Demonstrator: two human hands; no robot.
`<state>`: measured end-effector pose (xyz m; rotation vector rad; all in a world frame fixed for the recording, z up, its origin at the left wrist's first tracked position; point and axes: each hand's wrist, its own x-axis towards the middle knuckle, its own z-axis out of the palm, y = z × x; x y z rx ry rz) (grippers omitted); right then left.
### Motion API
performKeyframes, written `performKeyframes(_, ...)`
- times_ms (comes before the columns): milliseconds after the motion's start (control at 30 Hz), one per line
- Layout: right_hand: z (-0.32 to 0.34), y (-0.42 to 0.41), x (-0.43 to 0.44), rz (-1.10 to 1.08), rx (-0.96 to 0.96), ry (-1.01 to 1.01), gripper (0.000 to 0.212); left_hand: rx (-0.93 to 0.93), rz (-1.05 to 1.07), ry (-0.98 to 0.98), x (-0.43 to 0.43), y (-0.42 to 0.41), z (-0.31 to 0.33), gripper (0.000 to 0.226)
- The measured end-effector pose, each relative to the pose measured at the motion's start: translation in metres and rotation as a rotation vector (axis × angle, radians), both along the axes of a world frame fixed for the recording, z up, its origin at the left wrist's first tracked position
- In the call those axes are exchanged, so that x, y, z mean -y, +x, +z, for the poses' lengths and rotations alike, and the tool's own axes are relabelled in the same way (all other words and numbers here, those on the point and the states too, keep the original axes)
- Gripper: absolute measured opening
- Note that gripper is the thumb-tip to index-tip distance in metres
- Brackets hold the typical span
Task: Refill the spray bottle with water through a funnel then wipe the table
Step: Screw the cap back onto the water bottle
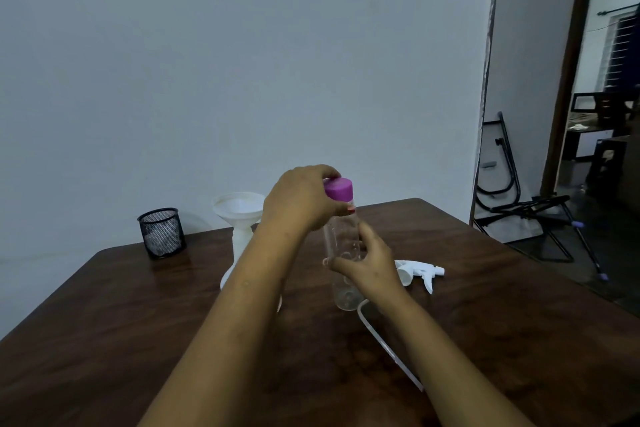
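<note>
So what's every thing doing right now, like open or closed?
Clear bottle: upright, purple cap on, held by both hands.
Purple cap: on the bottle, left hand gripping it.
Right hand: around the bottle's body.
Funnel: upright in the white spray bottle.
Spray head: off, lying on the table.
Mesh cup: upright.

Pale wall [242, 62], dark doorway [595, 114] right

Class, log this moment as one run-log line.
left hand: on purple cap | right hand: holds clear bottle | funnel: in spray bottle | trigger head: on table
</note>
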<state>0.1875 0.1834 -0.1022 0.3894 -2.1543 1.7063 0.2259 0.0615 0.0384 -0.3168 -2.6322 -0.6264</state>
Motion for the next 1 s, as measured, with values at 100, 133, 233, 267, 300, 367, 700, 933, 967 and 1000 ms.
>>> performKeyframes(100,0.0,0.0,0.001,0.007,0.011,0.011,0.07,0.123,-0.1,-0.013,0.014,0.001,0.014,0.059)
performKeyframes(133,0.0,0.0,0.002,0.01,0.013,0.016,0.07,0.167,-0.14,-0.024,0.018,0.0,0.018,0.06)
performKeyframes(233,0.0,0.0,0.002,0.02,0.022,0.007,0.071,0.242,-0.238,-0.002,0.026,0.0,0.024,0.064)
performKeyframes(267,0.0,0.0,0.002,0.02,0.023,0.003,0.07,0.242,-0.261,0.007,0.027,-0.001,0.024,0.065)
performKeyframes(300,0.0,0.0,0.001,0.017,0.021,0.001,0.068,0.236,-0.282,0.011,0.028,-0.001,0.024,0.064)
performKeyframes(367,0.001,0.001,0.001,0.019,0.017,-0.01,0.07,0.212,-0.313,0.005,0.028,-0.003,0.022,0.061)
performKeyframes(700,-0.001,0.002,0.004,-0.022,-0.02,0.034,0.07,-0.044,-0.039,-0.224,0.016,-0.009,0.012,0.051)
performKeyframes(933,-0.001,0.004,0.005,-0.038,-0.054,0.035,0.062,-0.254,0.262,-0.266,0.0,-0.003,-0.003,0.058)
performKeyframes(967,-0.001,0.004,0.005,-0.039,-0.051,0.032,0.064,-0.247,0.267,-0.263,-0.001,-0.003,-0.003,0.057)
performKeyframes(1000,-0.001,0.004,0.005,-0.041,-0.049,0.028,0.066,-0.237,0.261,-0.26,-0.002,-0.003,-0.002,0.055)
